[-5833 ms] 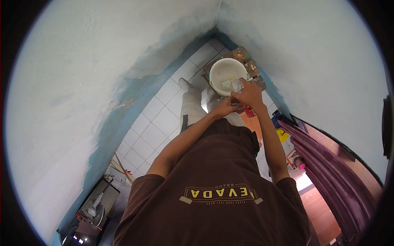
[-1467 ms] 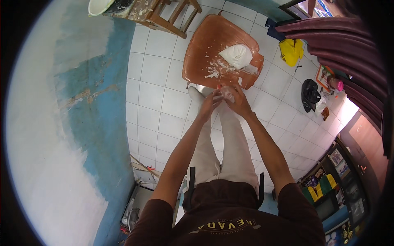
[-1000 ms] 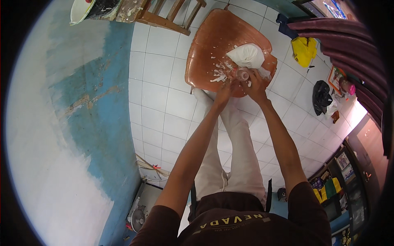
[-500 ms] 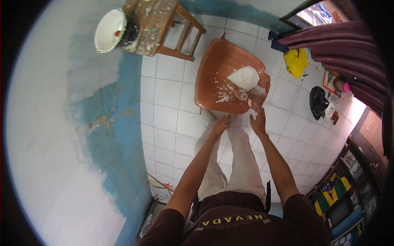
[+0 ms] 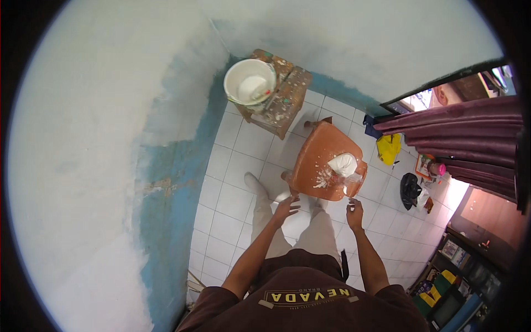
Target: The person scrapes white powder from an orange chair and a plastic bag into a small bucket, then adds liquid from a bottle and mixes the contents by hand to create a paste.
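An orange-brown plastic chair (image 5: 315,160) stands in front of my legs, its seat splattered with white. On the seat sits a plump white bag (image 5: 343,164), with a clear plastic item (image 5: 354,177) beside it that is too small to make out. My left hand (image 5: 286,208) hangs just short of the chair's near edge, fingers apart and holding nothing. Near the chair's right corner, my right hand (image 5: 354,214) has its fingers closed around something. A small whitish piece (image 5: 346,190) shows by its fingertips, but its kind is unclear.
A paint-spattered wooden stool (image 5: 285,105) at the far left carries a white bucket (image 5: 250,83). Left of me runs a partly whitened blue wall (image 5: 166,182). A yellow cloth or bag (image 5: 389,148), a black plastic bag (image 5: 410,191) and a purple curtain (image 5: 459,130) are on the right.
My view has shifted toward the left wall and stool, bringing the bucket's inside into sight. My left foot has stepped out leftward. My left hand's fingers have spread; both hands are outside the chair.
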Motion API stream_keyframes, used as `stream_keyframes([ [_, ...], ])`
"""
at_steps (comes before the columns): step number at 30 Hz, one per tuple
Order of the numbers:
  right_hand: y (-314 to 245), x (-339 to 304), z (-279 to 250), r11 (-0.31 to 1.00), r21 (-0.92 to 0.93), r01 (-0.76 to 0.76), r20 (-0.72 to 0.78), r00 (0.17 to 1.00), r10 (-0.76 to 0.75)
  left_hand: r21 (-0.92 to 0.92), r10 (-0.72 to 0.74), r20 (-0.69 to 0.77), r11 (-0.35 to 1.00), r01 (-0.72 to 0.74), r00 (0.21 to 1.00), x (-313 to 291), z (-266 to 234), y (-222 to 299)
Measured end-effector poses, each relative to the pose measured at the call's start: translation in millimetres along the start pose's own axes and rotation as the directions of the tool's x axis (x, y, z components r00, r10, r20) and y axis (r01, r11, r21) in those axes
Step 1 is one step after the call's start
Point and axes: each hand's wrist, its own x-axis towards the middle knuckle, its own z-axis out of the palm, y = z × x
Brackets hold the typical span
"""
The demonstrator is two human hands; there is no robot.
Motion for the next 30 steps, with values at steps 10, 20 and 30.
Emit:
stream_keyframes([
  [10,-269,30,79,0.956,0.149,0.254,0.245,0.927,-0.285,0.088,0.186,-0.184,0.981,-0.172,0.965,-85,-203,181],
  [20,-382,90,79,0.917,0.167,0.362,0.162,0.907,-0.388,-0.018,0.500,-0.156,0.861,-0.509,0.852,-104,-202,325],
  [30,-433,153,82,0.845,0.530,0.071,0.169,0.968,-0.187,0.103,0.513,-0.054,0.856,-0.506,0.857,-88,-183,398],
])
